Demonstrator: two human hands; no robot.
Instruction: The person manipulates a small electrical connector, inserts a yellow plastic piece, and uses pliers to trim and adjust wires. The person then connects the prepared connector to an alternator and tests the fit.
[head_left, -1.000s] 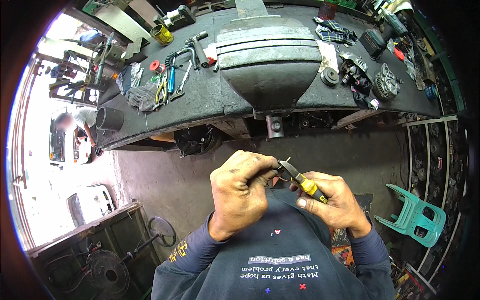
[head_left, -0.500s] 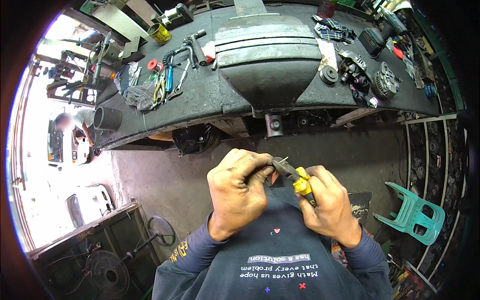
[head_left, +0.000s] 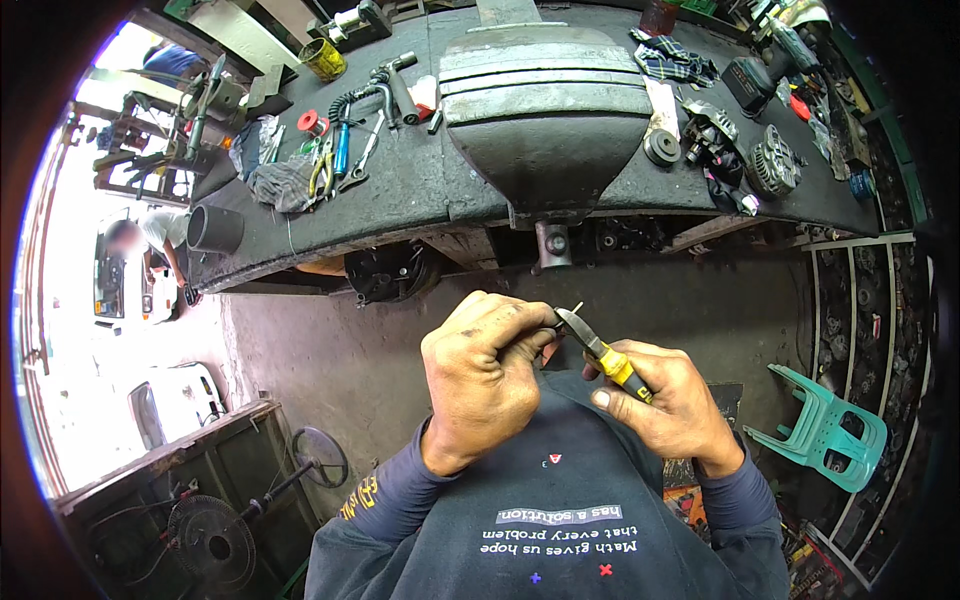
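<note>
Above the front of my dark shirt, my right hand grips a pair of pliers with yellow and black handles. Their dark metal jaws point up and left to the fingertips of my left hand. My left thumb and index finger are pinched together on a small piece, mostly hidden by the fingers. A thin, light metal tip sticks out by the end of the jaws. Whether the jaws are clamped on it cannot be made out.
A large bench vise stands on the dark workbench ahead. Hand tools, a rag, an alternator and a cordless drill lie around it. A green plastic stool stands right; another person is far left.
The pliers have turned in my right hand, so their jaws now show edge-on. My right hand has shifted slightly right and lower. The left hand keeps its pinch, moving slightly right.
</note>
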